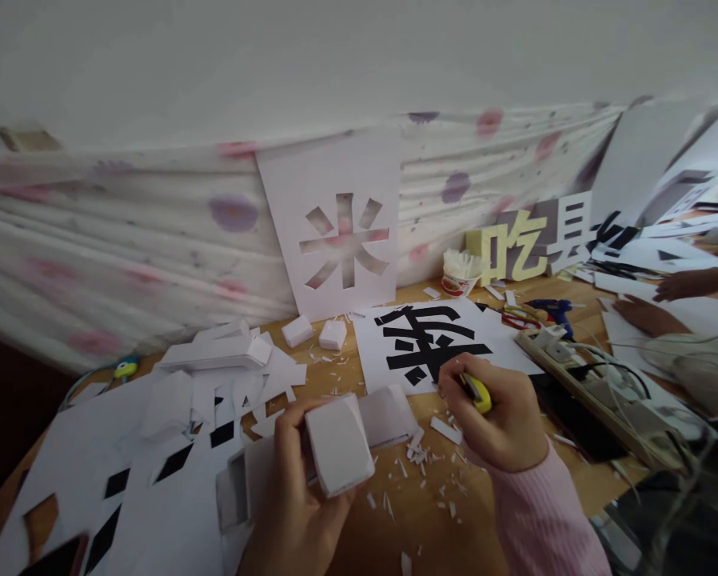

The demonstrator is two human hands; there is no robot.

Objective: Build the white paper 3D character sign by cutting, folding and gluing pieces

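My left hand (302, 496) is wrapped round a white block-shaped piece (340, 444) near the table's front middle. To its right my right hand (496, 408) is closed on a yellow cutter (477, 392), apart from the block. Beyond the right hand lies a white sheet (374, 364) bearing a black character (436, 340). A white box-like piece (388, 416) extends behind the block. Small paper scraps (417, 452) are scattered on the wooden table (431, 512) between the hands.
Cut white sheets (173, 496) cover the left. A cut-out board (347, 168) leans at the back, beside a tub (460, 276) and foam characters (518, 248). A power strip (587, 400), cables and glue gun (554, 312) lie right, near another person's hands (652, 314).
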